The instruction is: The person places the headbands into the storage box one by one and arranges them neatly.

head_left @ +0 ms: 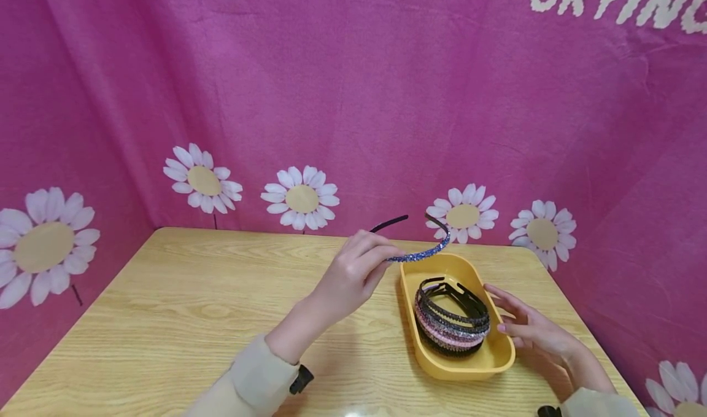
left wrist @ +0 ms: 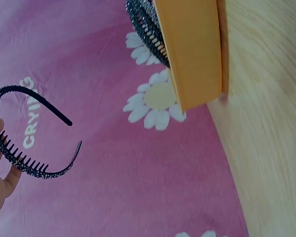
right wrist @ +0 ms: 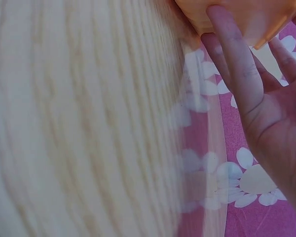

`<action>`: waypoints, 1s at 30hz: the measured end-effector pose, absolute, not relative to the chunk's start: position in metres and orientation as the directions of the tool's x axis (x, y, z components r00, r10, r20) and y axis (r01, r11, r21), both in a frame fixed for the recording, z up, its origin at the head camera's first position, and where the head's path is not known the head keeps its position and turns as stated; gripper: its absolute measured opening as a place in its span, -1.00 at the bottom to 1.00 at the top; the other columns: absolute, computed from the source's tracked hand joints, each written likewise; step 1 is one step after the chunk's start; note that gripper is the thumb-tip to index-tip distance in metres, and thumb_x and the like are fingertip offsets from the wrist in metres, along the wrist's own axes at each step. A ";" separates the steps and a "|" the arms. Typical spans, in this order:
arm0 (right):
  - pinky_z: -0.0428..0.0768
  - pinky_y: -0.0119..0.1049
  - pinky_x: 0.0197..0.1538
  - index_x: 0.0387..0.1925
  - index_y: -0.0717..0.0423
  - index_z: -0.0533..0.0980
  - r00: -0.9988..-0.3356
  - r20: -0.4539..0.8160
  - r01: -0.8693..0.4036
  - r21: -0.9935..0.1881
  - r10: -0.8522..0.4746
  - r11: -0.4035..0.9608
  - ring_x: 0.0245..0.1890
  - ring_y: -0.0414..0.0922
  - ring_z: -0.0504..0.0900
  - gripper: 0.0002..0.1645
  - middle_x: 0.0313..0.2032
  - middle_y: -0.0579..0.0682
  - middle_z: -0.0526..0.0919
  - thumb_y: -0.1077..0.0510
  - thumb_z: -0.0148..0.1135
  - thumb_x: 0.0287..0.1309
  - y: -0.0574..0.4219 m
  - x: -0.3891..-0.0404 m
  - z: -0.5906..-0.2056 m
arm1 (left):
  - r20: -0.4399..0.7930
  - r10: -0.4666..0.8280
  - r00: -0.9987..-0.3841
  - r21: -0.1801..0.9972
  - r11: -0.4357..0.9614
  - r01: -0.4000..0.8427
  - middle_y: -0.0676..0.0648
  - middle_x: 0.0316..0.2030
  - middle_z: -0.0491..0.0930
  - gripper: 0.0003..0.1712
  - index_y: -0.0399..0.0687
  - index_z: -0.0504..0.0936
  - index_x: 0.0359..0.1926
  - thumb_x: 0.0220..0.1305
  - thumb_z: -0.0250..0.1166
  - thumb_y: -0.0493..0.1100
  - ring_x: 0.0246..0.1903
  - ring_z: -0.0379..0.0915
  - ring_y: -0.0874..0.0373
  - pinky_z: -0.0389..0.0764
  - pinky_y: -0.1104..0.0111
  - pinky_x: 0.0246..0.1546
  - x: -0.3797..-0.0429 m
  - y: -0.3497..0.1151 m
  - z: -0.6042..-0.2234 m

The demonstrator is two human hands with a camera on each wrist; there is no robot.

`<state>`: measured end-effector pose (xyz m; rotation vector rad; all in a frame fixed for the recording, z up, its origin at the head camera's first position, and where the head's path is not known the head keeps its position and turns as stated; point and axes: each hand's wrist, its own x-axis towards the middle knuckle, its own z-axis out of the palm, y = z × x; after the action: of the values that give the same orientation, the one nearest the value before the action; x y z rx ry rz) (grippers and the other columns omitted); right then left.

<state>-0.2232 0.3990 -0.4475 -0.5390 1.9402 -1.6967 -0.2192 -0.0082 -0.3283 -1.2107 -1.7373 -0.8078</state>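
My left hand (head_left: pixel 356 269) pinches a blue glittery headband (head_left: pixel 421 255) above the table, by the far left corner of a yellow bin (head_left: pixel 422 360). The left wrist view shows comb teeth along the inside of this headband (left wrist: pixel 37 171), and its two tips point away from the hand. Inside the bin lies a stack of several sparkly headbands (head_left: pixel 450 337), black, pink and silvery. At the bin's right side, my right hand (head_left: pixel 544 334) touches the outer wall with fairly straight fingers, as the right wrist view also shows for the fingers (right wrist: pixel 237 61).
The bin stands on a light wood-grain table (head_left: pixel 221 300), toward its right side. Behind and beside the table hangs a pink cloth (head_left: pixel 353 97) printed with white daisies and lettering. More table surface stretches out left of the bin.
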 end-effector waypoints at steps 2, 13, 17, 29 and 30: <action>0.57 0.02 -0.01 0.47 -0.04 -0.32 -0.797 -0.116 0.033 -0.988 -0.593 0.148 0.09 -0.18 0.51 -0.12 0.22 -0.32 0.19 0.35 -0.12 0.32 0.399 -0.223 -0.448 | 0.899 0.405 -0.167 0.031 0.321 0.946 -0.03 -0.20 0.59 -0.78 -0.15 0.64 -0.14 0.18 0.25 -0.37 -0.15 0.45 0.15 0.47 0.40 -0.09 -0.220 -0.002 -0.330; 0.56 0.01 0.01 0.47 -0.09 -0.30 -0.814 -0.134 0.040 -0.984 -0.565 0.176 0.09 -0.20 0.50 -0.12 0.23 -0.30 0.12 0.32 -0.10 0.34 0.399 -0.222 -0.448 | 0.889 0.429 -0.163 0.029 0.301 0.953 -0.01 -0.21 0.60 -0.78 -0.14 0.65 -0.14 0.18 0.24 -0.38 -0.15 0.46 0.18 0.44 0.50 -0.06 -0.223 0.026 -0.344; 0.56 0.01 0.02 0.48 -0.12 -0.28 -0.825 -0.155 0.055 -0.979 -0.544 0.196 0.08 -0.20 0.49 -0.12 0.31 -0.04 -0.03 0.30 -0.08 0.34 0.398 -0.222 -0.447 | 0.877 0.441 -0.191 0.056 0.300 0.952 -0.01 -0.21 0.60 -0.78 -0.11 0.66 -0.14 0.18 0.26 -0.36 -0.14 0.45 0.19 0.43 0.51 -0.02 -0.224 0.035 -0.349; 0.57 -0.01 0.01 0.48 -0.12 -0.28 -0.830 -0.163 0.071 -0.979 -0.534 0.190 0.07 -0.19 0.51 -0.11 0.36 0.22 -0.16 0.29 -0.05 0.33 0.396 -0.220 -0.444 | 0.802 0.546 -0.243 0.038 0.359 0.933 0.06 -0.18 0.59 -0.75 -0.02 0.66 -0.13 0.16 0.27 -0.34 -0.11 0.42 0.26 0.35 0.54 0.07 -0.227 0.062 -0.369; 0.57 -0.02 0.01 0.48 -0.12 -0.27 -0.830 -0.163 0.070 -0.979 -0.534 0.191 0.07 -0.20 0.50 -0.11 0.37 0.30 -0.22 0.29 -0.05 0.33 0.395 -0.219 -0.444 | 0.797 0.552 -0.245 0.035 0.362 0.931 0.06 -0.18 0.59 -0.74 -0.02 0.66 -0.13 0.15 0.28 -0.34 -0.11 0.42 0.26 0.35 0.54 0.08 -0.227 0.064 -0.371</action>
<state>-0.2192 0.3955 -0.4443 -0.4331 1.9973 -1.6818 -0.2275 0.0638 -0.3707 -1.2870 -1.9172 -0.6821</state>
